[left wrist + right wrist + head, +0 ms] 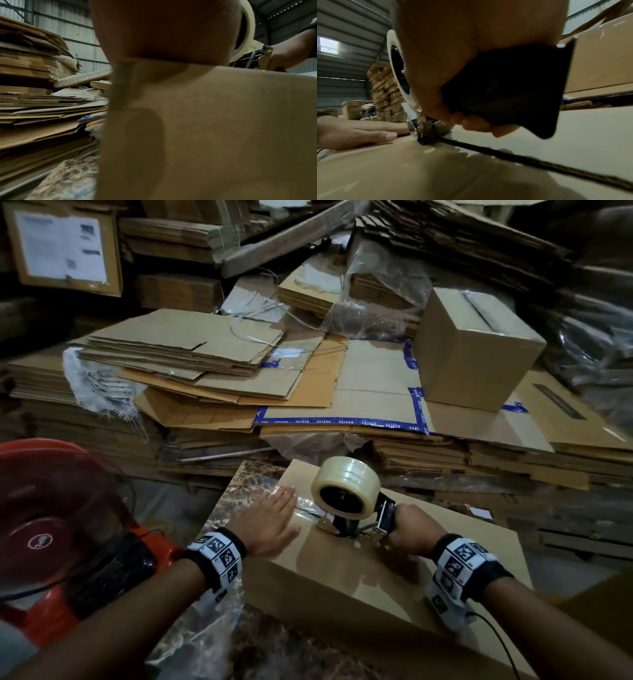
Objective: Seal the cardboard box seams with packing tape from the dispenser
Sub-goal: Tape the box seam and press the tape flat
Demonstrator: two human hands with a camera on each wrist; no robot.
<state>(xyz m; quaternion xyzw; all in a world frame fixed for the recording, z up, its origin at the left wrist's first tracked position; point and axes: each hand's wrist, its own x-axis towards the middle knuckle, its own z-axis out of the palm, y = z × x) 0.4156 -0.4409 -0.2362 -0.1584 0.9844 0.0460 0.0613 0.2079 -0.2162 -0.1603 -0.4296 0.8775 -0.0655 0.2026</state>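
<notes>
A closed brown cardboard box point(359, 573) lies in front of me, its open seam point(530, 161) running as a dark line along the top. My right hand point(412, 530) grips the black handle of the tape dispenser point(356, 522), whose metal blade end point(423, 138) presses on the seam. A roll of clear tape point(346, 484) sits on the dispenser. My left hand point(270, 525) lies flat with straight fingers on the box top, on the laid tape just behind the dispenser. In the left wrist view the palm point(163, 29) rests on the cardboard point(223, 128).
Stacks of flattened cardboard point(185, 354) rise beyond the box. An assembled taped box point(476, 350) stands at the back right. A red fan point(58, 518) sits at my left. The box rests on a marble-patterned surface point(246, 481) under plastic film.
</notes>
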